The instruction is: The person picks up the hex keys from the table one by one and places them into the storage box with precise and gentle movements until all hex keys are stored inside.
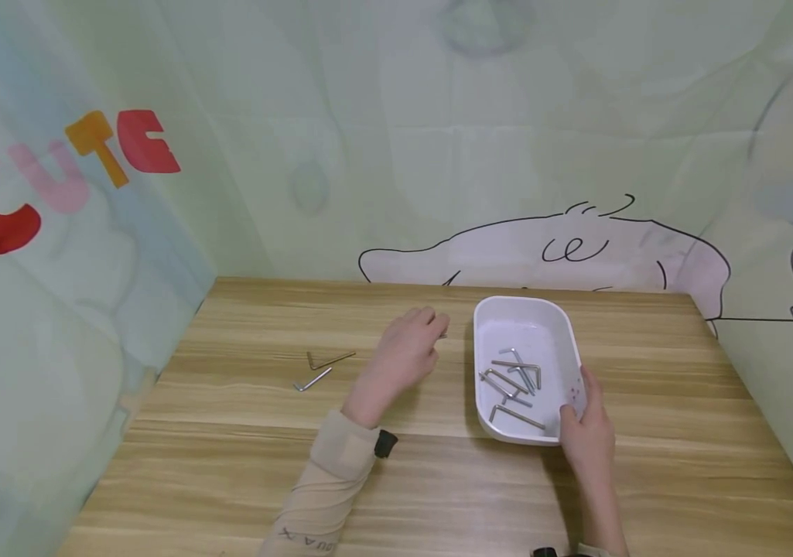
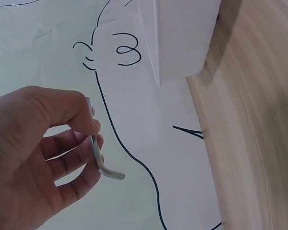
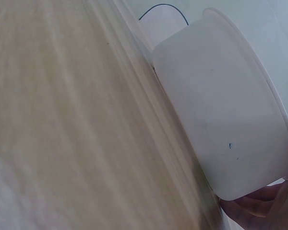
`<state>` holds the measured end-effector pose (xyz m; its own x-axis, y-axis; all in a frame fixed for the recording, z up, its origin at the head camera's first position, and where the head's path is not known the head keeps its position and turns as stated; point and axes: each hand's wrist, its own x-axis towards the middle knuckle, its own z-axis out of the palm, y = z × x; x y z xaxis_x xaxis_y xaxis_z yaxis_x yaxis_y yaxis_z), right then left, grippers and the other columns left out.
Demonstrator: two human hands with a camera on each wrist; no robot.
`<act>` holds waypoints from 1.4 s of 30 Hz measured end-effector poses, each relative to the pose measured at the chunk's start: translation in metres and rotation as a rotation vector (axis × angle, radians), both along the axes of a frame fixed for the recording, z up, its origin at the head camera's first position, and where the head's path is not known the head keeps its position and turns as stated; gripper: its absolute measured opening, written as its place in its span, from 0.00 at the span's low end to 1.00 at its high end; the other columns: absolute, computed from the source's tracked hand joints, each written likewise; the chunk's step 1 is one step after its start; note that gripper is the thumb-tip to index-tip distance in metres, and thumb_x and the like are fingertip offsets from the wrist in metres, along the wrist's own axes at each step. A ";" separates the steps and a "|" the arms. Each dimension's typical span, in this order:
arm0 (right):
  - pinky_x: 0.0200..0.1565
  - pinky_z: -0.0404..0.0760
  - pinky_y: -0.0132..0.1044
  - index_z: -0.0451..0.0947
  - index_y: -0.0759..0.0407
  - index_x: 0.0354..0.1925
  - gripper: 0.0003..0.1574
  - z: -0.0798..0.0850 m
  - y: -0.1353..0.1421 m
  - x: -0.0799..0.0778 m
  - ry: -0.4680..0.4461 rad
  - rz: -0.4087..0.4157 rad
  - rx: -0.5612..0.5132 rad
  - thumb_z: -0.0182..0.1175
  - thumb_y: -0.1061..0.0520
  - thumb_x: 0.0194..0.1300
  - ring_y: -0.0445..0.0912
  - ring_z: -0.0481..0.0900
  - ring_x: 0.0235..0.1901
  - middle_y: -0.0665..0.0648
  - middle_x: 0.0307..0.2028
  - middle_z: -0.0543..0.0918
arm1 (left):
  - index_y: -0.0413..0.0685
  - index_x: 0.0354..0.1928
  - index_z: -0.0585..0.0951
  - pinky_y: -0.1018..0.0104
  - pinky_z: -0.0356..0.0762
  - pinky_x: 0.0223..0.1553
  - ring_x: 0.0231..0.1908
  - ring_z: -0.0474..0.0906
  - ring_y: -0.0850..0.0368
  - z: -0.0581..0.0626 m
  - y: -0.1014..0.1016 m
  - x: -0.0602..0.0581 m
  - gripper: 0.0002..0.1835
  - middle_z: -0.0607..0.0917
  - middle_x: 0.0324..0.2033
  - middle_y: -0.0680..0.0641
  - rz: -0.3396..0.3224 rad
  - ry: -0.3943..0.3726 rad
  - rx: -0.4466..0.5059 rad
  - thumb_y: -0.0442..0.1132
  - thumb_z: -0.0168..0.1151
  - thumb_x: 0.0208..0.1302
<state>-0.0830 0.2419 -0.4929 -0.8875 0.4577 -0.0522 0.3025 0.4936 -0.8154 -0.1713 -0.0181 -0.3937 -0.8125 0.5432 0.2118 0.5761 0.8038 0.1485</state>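
My left hand (image 1: 401, 354) is above the table, left of a white plastic tray (image 1: 517, 321). Between its thumb and fingers it pinches a silver hex key (image 2: 97, 155), whose bent short end shows below the fingers in the left wrist view. With thumb over the rim and fingers along the outside, my right hand (image 1: 591, 437) grips the tray's near right corner. Several hex keys (image 1: 520, 418) lie loosely crossed in the tray. Two others rest on the table to the left, a darker hex key (image 1: 333, 360) and a shiny hex key (image 1: 316, 379).
The wood-grain table (image 1: 229, 472) meets a printed cloth backdrop (image 1: 396, 155) at the back and sides. The tray's wall rises between its contents and the left hand.
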 end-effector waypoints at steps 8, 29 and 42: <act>0.64 0.59 0.66 0.47 0.47 0.75 0.43 0.001 -0.001 0.001 0.003 0.000 -0.005 0.45 0.62 0.63 0.70 0.62 0.65 0.75 0.67 0.62 | 0.51 0.45 0.77 0.66 0.76 0.40 0.41 0.75 0.56 0.003 0.011 0.002 0.18 0.79 0.39 0.52 -0.029 0.008 -0.025 0.28 0.62 0.52; 0.62 0.61 0.67 0.48 0.48 0.75 0.43 0.001 -0.001 0.001 0.002 -0.001 -0.002 0.45 0.62 0.63 0.71 0.64 0.63 0.77 0.66 0.62 | 0.51 0.43 0.75 0.70 0.70 0.31 0.34 0.72 0.57 0.007 0.044 0.014 0.15 0.76 0.34 0.52 -0.153 0.118 -0.057 0.33 0.63 0.52; 0.61 0.62 0.67 0.48 0.47 0.75 0.43 -0.001 0.000 0.001 0.013 0.000 0.004 0.45 0.61 0.63 0.71 0.64 0.63 0.77 0.65 0.64 | 0.51 0.48 0.75 0.70 0.71 0.34 0.35 0.72 0.57 0.010 0.067 0.019 0.17 0.77 0.35 0.53 -0.194 0.099 -0.104 0.36 0.62 0.54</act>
